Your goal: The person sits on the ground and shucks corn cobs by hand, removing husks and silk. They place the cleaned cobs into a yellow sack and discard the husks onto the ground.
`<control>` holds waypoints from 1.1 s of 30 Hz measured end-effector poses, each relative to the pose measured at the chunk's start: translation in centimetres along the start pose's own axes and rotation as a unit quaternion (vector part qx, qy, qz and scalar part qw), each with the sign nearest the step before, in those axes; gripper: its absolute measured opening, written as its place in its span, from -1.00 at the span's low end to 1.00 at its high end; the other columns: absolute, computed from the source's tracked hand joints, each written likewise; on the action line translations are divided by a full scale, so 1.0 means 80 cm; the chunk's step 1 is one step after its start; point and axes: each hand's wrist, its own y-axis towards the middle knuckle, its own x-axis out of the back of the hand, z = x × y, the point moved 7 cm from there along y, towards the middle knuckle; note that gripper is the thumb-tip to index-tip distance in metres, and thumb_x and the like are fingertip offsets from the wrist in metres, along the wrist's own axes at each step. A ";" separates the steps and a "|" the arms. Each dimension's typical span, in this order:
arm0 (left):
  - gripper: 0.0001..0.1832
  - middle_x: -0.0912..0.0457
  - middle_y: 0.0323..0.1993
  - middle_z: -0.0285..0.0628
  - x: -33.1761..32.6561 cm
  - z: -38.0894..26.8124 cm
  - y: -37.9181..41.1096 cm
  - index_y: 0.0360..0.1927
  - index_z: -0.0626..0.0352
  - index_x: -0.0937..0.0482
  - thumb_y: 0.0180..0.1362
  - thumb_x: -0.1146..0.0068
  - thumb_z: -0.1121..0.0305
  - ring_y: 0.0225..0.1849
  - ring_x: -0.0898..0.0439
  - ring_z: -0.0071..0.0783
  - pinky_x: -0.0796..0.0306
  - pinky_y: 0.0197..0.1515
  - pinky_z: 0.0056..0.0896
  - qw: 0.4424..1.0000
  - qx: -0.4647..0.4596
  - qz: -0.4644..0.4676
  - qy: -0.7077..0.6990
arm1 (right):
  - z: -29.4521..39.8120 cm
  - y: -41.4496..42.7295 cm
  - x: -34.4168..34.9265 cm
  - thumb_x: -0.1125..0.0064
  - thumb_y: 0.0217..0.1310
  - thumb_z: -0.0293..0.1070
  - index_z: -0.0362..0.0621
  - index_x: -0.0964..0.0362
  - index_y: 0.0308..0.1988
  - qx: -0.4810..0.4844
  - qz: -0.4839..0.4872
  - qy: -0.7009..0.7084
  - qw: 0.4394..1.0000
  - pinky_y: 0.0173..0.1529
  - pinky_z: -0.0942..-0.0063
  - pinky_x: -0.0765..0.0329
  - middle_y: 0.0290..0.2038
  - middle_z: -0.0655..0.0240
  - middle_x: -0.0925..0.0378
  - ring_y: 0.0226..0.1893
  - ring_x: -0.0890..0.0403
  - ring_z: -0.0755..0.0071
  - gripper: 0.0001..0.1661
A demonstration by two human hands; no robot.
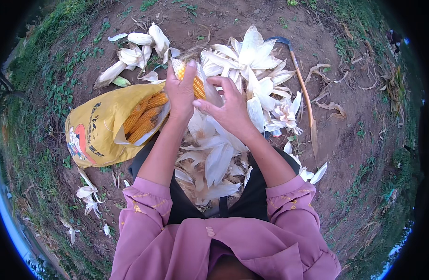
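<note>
My left hand [182,87] grips an ear of corn [199,88] whose yellow kernels show between pale husk leaves. At its right side is my right hand [228,101], fingers curved and thumb near the ear's lower end; whether it pinches the husk I cannot tell. A yellow woven sack [98,122] lies on its side at the left, its mouth towards me, with several bare corn cobs [144,117] inside. Dry pale husks [218,157] are heaped between my legs, below the hands.
More opened husks [251,52] are piled on the soil beyond my right hand. A sickle with a wooden handle [303,87] lies to their right. Several ears in husk [140,38] rest at the upper left, beyond the sack. Grass and weeds [60,73] edge the bare soil.
</note>
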 end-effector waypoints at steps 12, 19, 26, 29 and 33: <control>-0.55 -0.47 -0.21 -0.27 0.029 -0.013 0.030 0.04 0.29 -0.28 0.20 -0.07 0.22 -0.24 -0.46 -0.60 -0.38 -0.15 -0.52 0.989 -0.023 -0.013 -0.148 | -0.116 0.002 0.086 0.00 0.13 -0.24 -0.26 -0.33 -0.18 -0.264 0.087 -0.303 0.912 -0.16 0.08 -0.44 -0.34 0.00 -0.56 -0.27 -0.58 -0.08 -0.67; -0.58 -0.47 -0.22 -0.27 0.016 -0.013 0.020 -0.02 0.28 -0.31 0.18 -0.09 0.23 -0.25 -0.46 -0.62 -0.38 -0.17 -0.54 0.997 -0.024 0.013 -0.079 | -0.039 0.019 0.093 -0.10 0.05 -0.36 -0.22 -0.29 -0.08 0.081 -0.144 -0.380 0.910 -0.04 0.17 -0.39 -0.10 0.10 -0.41 -0.16 -0.47 0.02 -0.60; -0.62 -0.50 -0.30 -0.21 -0.013 -0.006 0.008 -0.05 0.28 -0.26 0.20 -0.05 0.25 -0.35 -0.56 -0.53 -0.51 -0.32 -0.52 0.985 0.048 0.101 -0.132 | -0.038 -0.002 -0.008 -0.29 0.02 -0.20 -0.25 -0.11 0.14 -0.061 0.119 0.094 0.987 0.07 0.38 -0.37 -0.02 0.10 -0.41 -0.03 -0.47 0.24 -0.23; -0.60 -0.49 -0.30 -0.22 -0.015 0.006 0.004 -0.04 0.28 -0.26 0.21 -0.02 0.21 -0.34 -0.56 -0.53 -0.51 -0.30 -0.52 0.974 0.105 0.109 -0.168 | -0.025 -0.008 -0.010 -0.37 -0.15 0.00 -0.22 -0.10 0.13 -0.118 0.143 0.063 0.981 0.05 0.26 -0.39 -0.02 -0.01 -0.42 0.00 -0.48 0.04 -0.06; -0.63 -0.50 -0.30 -0.21 -0.020 0.005 0.003 -0.13 0.28 -0.35 0.32 0.25 0.13 -0.28 -0.54 -0.53 -0.43 -0.16 -0.48 0.977 0.071 0.131 -0.151 | -0.024 -0.010 -0.015 -0.36 -0.16 -0.05 -0.25 -0.11 0.12 -0.133 0.123 0.065 0.981 0.02 0.30 -0.41 -0.03 0.00 -0.41 -0.06 -0.51 0.06 -0.08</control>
